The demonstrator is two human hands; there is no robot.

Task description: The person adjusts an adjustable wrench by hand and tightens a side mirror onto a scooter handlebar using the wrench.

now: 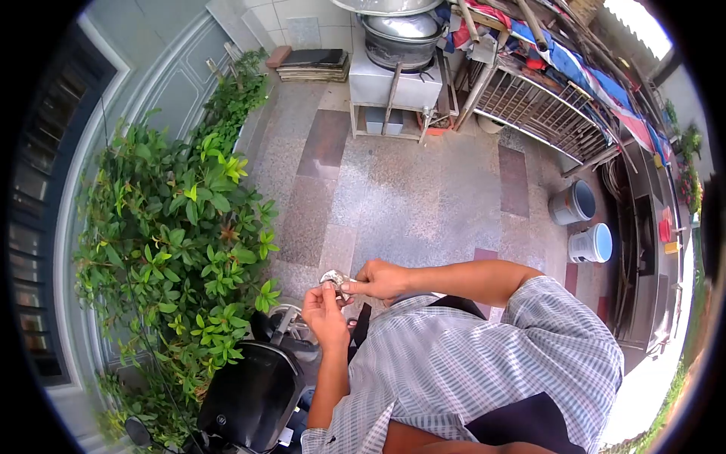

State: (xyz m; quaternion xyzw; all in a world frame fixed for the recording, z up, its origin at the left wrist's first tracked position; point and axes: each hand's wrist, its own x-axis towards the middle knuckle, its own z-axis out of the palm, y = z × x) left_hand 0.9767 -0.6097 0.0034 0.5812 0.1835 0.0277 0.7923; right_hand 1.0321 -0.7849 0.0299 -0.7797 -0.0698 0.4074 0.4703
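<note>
In front of my waist both hands meet around a small whitish-grey, shiny object, whose kind is too small to make out. My left hand is closed in a pinch at the object's near side, thumb and fingertips against it. Coming from the right, my right hand is closed as well, its thumb stretched toward the same object. Fingers hide part of the object.
A leafy bush grows on the left, with a black motorbike close by my left arm. Two buckets stand at the right. Farther off are a metal stand bearing a large pot and a barred cage.
</note>
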